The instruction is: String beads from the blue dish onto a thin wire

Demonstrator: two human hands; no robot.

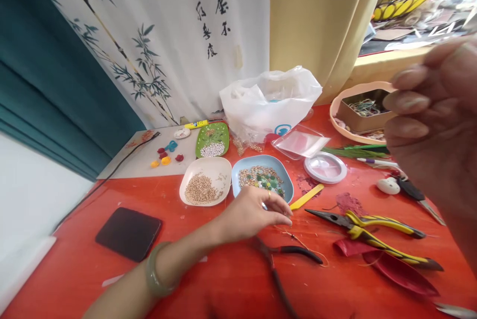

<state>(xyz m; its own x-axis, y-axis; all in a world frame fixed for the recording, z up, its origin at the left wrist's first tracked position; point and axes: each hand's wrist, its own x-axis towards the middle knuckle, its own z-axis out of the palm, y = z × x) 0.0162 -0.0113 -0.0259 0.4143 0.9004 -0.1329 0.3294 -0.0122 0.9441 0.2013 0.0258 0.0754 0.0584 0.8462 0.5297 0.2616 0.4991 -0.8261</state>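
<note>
My left hand (257,212), with a jade-like bangle (158,269) on its wrist, is over the table in front of the blue tray (238,172). Its thumb and fingertips are pinched together on a thin thread (313,251), which curls below with a small dark bead on it. Close to the camera on the right, my right hand (428,95) is raised with its fingers curled in; what they hold, if anything, is hidden. Dark-handled pliers (298,251) lie just below my left hand, blurred in part.
A cream tray (226,180) of gold beads and a green tray (212,133) stand behind. Yellow-black long-nose pliers (352,224) lie on the right beside a red pouch-like piece (402,272). A phone (128,232) lies left; a white plastic bag (268,100) stands at the back.
</note>
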